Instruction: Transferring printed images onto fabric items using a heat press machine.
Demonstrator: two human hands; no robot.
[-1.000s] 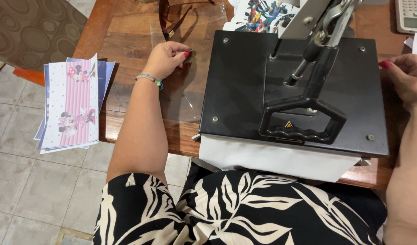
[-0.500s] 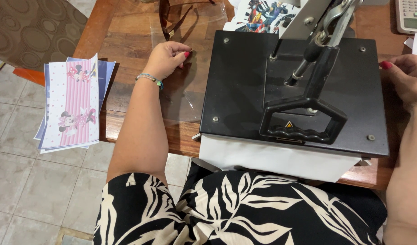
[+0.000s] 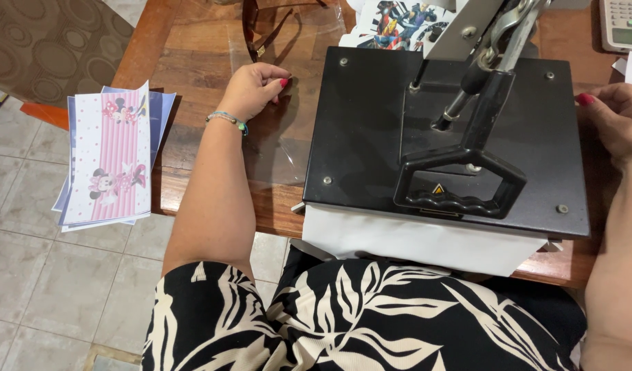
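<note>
The heat press (image 3: 446,137) sits closed on the wooden table (image 3: 192,41), its black upper platen down over a white sheet (image 3: 419,240) that projects from the front edge; the handle (image 3: 460,185) lies forward and low, with neither hand on it; this reads as the dwell step, the platen clamped and the work left under heat. The left hand (image 3: 254,89) rests loosely curled on a clear film sheet (image 3: 281,148) just left of the press, holding nothing; the right hand (image 3: 615,117) rests at the right edge of the platen, fingers bent, gripping nothing as far as can be seen. A stack of printed pink striped sheets (image 3: 113,158) overhangs the left table edge, well apart from the press. The next move calls, by judgement, for one hand to take the handle and lift it squarely; fingers must stay off the platen face.
</note>
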